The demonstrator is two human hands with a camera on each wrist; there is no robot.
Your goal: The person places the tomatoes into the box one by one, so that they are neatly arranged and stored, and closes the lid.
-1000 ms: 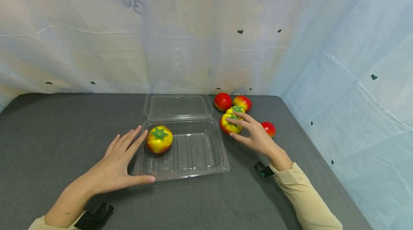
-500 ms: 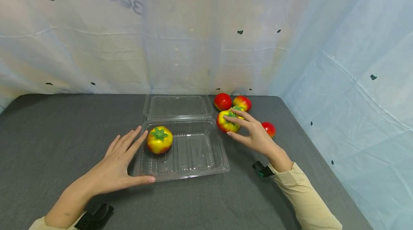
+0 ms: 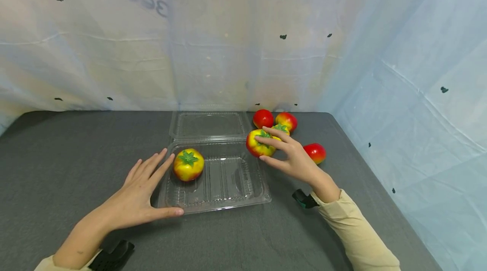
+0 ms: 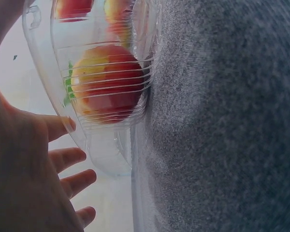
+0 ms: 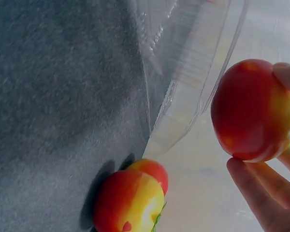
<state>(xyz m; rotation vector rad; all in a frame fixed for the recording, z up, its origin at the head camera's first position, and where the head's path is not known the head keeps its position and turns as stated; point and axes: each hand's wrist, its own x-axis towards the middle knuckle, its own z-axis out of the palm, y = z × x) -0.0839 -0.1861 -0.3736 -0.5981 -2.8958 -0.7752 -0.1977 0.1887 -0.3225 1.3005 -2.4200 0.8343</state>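
Observation:
A red-and-yellow persimmon point(image 3: 255, 146) with a green leafy top is held by the fingertips and thumb of my right hand point(image 3: 293, 159). It is raised off the table, by the right rim of a clear plastic container point(image 3: 224, 206). In the right wrist view this persimmon point(image 5: 249, 113) appears above the rim. Another persimmon point(image 3: 188, 166) sits at the left inside the container, leafy top up; the left wrist view shows this persimmon point(image 4: 108, 84) through the ribbed wall. Spread fingers and thumb of my left hand point(image 3: 135, 197) lie along the container's left side, the straight fingertips at its rim.
The container's hinged lid point(image 3: 209, 125) lies folded back behind it. Right of the lid are a red fruit point(image 3: 263, 119), a red-yellow fruit point(image 3: 287, 121) and a partly hidden yellow fruit point(image 3: 282, 128). Another red fruit point(image 3: 315, 153) lies beyond my right hand. Plastic sheeting point(image 3: 213, 38) hangs behind the table.
My right hand has carried the persimmon left, away from the other fruits to the container's right edge. My left hand and the container have not visibly moved.

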